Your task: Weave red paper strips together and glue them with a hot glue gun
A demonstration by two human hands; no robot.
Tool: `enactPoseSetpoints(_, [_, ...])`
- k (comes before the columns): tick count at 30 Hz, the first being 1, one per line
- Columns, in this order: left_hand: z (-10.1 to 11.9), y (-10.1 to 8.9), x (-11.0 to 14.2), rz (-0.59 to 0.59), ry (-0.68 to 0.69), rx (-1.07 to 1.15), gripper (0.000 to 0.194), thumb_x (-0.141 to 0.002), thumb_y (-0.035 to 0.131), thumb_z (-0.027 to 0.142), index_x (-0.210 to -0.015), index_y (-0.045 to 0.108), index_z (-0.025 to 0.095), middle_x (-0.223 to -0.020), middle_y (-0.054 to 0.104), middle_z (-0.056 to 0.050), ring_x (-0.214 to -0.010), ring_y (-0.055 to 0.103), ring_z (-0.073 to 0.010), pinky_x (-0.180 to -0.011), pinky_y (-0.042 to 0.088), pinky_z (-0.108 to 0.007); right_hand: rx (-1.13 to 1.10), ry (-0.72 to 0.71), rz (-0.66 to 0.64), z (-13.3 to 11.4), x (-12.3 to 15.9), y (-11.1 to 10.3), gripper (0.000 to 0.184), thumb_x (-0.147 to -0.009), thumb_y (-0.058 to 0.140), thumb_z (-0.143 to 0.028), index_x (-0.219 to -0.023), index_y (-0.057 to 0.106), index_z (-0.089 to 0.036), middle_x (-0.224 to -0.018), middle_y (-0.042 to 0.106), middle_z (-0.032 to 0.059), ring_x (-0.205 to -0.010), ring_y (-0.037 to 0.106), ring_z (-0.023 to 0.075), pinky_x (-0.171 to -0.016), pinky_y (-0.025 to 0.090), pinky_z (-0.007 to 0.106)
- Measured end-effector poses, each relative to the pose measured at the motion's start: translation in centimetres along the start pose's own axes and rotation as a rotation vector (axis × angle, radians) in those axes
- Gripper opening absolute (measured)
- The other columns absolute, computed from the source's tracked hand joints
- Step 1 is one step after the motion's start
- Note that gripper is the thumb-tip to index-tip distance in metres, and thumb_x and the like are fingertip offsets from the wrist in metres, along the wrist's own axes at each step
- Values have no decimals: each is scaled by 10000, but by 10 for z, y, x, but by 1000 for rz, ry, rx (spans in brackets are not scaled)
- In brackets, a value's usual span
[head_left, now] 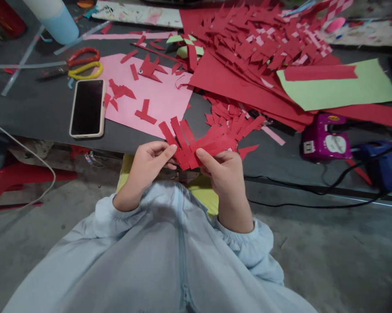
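Between my two hands is a piece of woven red paper strips (pixel 189 152), held at the near edge of the table with loose strip ends fanning away from me. My left hand (pixel 153 163) pinches its left side between thumb and fingers. On the right side, my right hand (pixel 223 171) grips it with the thumb pressed on top. Just beyond lies a pink paper sheet (pixel 169 102) carrying cut red scraps and a red paper fish (pixel 149 68) with an eye stuck on. More red strips (pixel 225 115) are heaped behind my right hand.
A phone (pixel 87 108) and scissors (pixel 85 65) lie at left, near a bottle (pixel 57 21). Red paper pieces (pixel 248 34) pile at the back, beside a green sheet (pixel 333 95). At right sit a purple device (pixel 326 139), a blue tool (pixel 383 167) and black cables (pixel 313 206).
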State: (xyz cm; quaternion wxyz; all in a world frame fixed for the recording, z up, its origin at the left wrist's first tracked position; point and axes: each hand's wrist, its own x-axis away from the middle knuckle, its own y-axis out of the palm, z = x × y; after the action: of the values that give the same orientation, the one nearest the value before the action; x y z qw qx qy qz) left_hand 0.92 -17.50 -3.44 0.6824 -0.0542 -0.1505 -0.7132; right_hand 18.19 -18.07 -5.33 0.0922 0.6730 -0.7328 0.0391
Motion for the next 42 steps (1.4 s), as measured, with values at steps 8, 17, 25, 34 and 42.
enactPoseSetpoints(8, [7, 0, 0, -18, 38, -94, 367, -758, 747, 527, -698, 651, 178, -598, 684, -1, -552, 671, -124, -534, 546, -209, -21, -27, -22, -6, -3, 1, 281, -698, 790, -468, -660, 710, -202, -560, 585, -25, -445, 419, 64, -381, 319, 202])
enactPoseSetpoints(17, [12, -2, -2, -48, 36, -159, 421, -766, 709, 592, -728, 662, 175, -645, 709, -24, -585, 691, -144, -549, 562, -221, 36, -60, -20, -5, -5, 4, 331, -723, 751, -519, -681, 671, -200, -584, 585, -16, -452, 419, 76, -385, 292, 216])
enactPoseSetpoints(25, [12, 1, -1, -59, 62, -168, 444, -756, 714, 605, -670, 634, 176, -601, 648, 3, -551, 650, -122, -543, 548, -216, 83, -79, -16, -6, -5, 2, 473, -728, 743, -559, -536, 539, -178, -468, 444, -48, -416, 331, 51, -387, 254, 213])
enactPoseSetpoints(34, [13, -5, -3, -20, 102, -196, 406, -775, 715, 569, -662, 643, 185, -612, 659, -8, -560, 653, -129, -567, 557, -234, 100, -24, 11, -8, -7, -8, 458, -693, 775, -573, -541, 646, -160, -413, 494, -27, -378, 355, 55, -375, 237, 220])
enactPoseSetpoints(42, [11, -5, -2, -10, 81, -109, 375, -772, 731, 541, -691, 679, 178, -638, 681, 4, -558, 649, -109, -558, 557, -207, 54, -23, 21, -9, -6, -6, 427, -715, 779, -529, -538, 680, -153, -394, 502, -25, -370, 363, 45, -370, 230, 203])
